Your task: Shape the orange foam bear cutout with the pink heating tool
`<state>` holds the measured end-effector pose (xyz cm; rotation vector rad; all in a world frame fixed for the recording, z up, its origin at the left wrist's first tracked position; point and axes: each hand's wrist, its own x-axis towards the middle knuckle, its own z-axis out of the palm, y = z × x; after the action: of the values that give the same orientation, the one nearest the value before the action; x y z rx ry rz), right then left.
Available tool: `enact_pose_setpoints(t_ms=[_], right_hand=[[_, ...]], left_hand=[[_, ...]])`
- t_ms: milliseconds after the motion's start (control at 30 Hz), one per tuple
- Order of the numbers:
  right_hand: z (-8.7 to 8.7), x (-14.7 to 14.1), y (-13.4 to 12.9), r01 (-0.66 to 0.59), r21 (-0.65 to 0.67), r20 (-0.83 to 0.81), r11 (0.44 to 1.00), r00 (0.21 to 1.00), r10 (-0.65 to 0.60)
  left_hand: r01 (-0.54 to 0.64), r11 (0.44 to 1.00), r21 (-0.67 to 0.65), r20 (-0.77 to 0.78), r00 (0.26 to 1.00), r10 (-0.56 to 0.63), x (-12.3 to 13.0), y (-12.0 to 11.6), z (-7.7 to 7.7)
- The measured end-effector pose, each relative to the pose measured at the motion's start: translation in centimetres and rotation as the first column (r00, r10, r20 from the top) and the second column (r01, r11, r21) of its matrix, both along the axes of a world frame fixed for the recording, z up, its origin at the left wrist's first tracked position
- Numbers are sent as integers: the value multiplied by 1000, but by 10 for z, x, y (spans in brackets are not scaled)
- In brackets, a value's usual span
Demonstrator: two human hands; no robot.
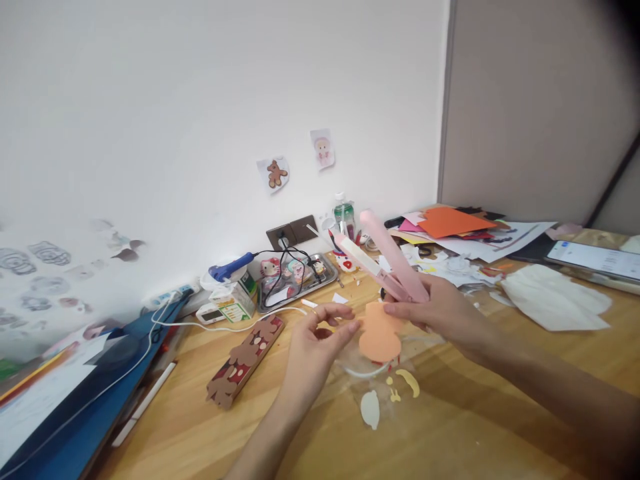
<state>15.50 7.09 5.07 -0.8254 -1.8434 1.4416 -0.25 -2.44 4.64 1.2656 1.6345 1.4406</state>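
Note:
My right hand [430,307] is closed around a pink two-armed tool [395,267], whose arms spread apart toward the upper left. Just under its fingertips is an orange cut-out [380,340] with a wavy outline; whether the fingers grip it too is unclear. My left hand [325,333] is beside the cut-out's left edge, fingers curved, with a gap between thumb and forefinger and nothing visible in it. Below lie a pale oval piece [371,409], a yellow curved piece [409,383] and small yellow bits [394,392].
A brown-and-red decorated case [245,360] lies left of my left hand. Behind are a metal tray [325,268], a blue glue gun [231,268] and white cable. Coloured sheets [455,222], scraps and a phone [595,259] lie at right; a blue folder [75,413] at left.

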Motion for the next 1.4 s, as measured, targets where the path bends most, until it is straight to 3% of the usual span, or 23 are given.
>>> enact_pose_setpoints(t_ms=[133, 433, 633, 833, 1100, 1400], right_hand=[[4, 0, -8, -12, 78, 75, 997, 997, 6], [11, 0, -15, -93, 21, 93, 995, 992, 91], [6, -1, -14, -102, 96, 120, 990, 989, 90], [4, -1, -14, -115, 106, 132, 988, 986, 101], [7, -2, -15, -122, -10, 142, 992, 982, 122], [9, -3, -15, -107, -39, 158, 994, 981, 112]], left_hand=[[7, 1000, 4, 29, 1000, -8, 8, -2, 4], [51, 998, -26, 193, 980, -45, 13, 0, -6], [-4, 1000, 15, -79, 997, 5, 13, -4, -8], [-36, 995, 88, -364, 929, 65, 12, -8, -10], [-43, 991, 125, -474, 875, 98, 14, -7, -11], [-11, 994, 107, -419, 906, 55, 11, -6, -12]])
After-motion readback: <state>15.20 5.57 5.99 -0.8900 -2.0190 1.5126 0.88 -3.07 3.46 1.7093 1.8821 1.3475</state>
